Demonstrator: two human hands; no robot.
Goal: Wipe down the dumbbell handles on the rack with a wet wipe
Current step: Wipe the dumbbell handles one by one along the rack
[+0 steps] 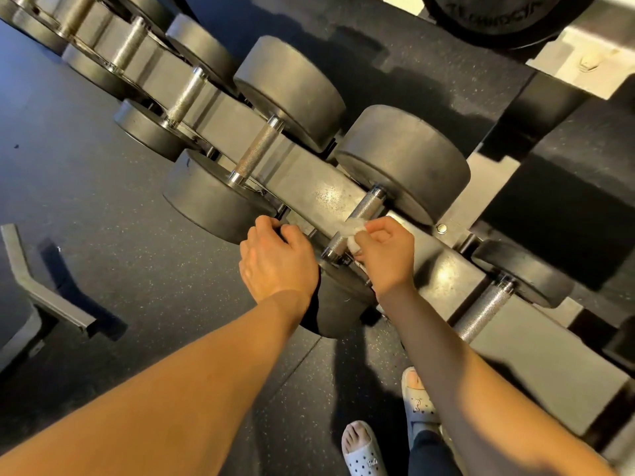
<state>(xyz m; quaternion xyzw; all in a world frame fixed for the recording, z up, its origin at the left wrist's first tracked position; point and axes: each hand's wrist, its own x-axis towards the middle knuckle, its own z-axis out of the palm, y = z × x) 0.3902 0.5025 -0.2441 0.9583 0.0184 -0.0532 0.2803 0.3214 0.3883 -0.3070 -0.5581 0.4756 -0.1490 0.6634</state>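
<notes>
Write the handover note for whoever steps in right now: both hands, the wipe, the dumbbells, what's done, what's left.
Left hand: curled over the near head of the dumbbell being wiped, apparently steadying it.
Right hand: pinches the wet wipe against that dumbbell's handle, towards its near end.
Done: this handle is mid-wipe; the picture does not show which others are already clean.
Left: finish this handle, then check the right neighbour handle and the handles further along the rack.
</notes>
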